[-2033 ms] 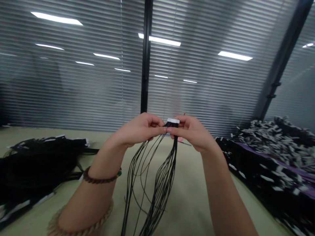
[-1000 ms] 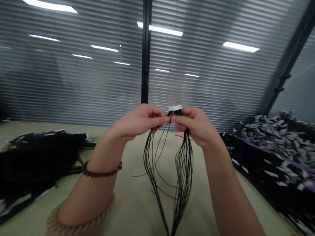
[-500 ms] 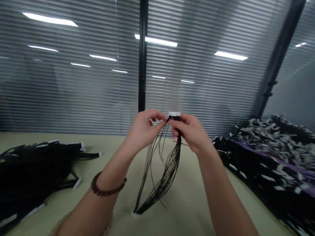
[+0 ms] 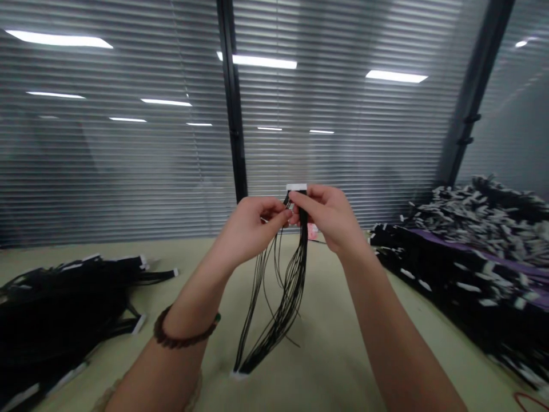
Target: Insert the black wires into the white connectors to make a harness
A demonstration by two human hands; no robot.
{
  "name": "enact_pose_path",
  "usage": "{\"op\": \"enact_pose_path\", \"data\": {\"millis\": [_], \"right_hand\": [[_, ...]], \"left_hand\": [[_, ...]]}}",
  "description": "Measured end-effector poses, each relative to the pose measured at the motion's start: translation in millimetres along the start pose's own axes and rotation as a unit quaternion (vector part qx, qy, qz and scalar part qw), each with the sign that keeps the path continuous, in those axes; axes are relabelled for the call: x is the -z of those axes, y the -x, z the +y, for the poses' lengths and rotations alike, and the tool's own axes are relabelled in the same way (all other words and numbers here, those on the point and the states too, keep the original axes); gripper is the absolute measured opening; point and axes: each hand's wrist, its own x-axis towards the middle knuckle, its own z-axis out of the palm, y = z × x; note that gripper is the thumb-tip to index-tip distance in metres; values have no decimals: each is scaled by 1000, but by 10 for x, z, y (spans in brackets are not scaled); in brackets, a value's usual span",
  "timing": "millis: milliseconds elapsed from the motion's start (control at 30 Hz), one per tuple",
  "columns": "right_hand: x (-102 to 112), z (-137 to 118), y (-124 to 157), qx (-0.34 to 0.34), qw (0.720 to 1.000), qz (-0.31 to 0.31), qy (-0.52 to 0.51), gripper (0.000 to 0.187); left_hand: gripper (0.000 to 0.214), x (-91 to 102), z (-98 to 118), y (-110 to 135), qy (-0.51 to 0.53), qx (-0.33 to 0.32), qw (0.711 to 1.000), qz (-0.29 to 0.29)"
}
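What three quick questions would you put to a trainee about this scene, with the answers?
1. True or false: the brown beaded bracelet is on the left wrist.
2. Multiple choice: what do the left hand and right hand both grip? A) thin black wires ending in a white rectangular connector; B) a steel ruler; C) a roll of tape.
3. Short answer: what colour is the sheet beside the heap of black cables with white ends?

Key: 1 true; 2 A; 3 purple.
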Motion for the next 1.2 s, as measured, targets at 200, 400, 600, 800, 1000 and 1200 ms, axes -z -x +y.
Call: {"op": "enact_pose_path", "data": {"millis": [200, 400, 600, 800, 1000, 1200], "right_hand": [[87, 16, -30, 29, 994, -13, 102, 21], [127, 50, -30, 3, 989, -8, 151, 20], [198, 43, -16, -6, 974, 5, 228, 20], [278, 86, -70, 67, 952, 86, 285, 18], [305, 33, -78, 113, 960, 174, 188, 19], [346, -47, -54, 118, 968, 185, 122, 18]], "left_hand": [[26, -19, 26, -13, -54, 6, 998, -15], [25, -65, -59, -24, -60, 34, 997, -22], [25, -223, -164, -49, -35, 55, 997, -36], [27, -340, -178, -77, 4, 54, 997, -55], [28, -312, -131, -58, 47, 72, 994, -72], [25, -434, -244, -56, 63, 83, 988, -117]]}}
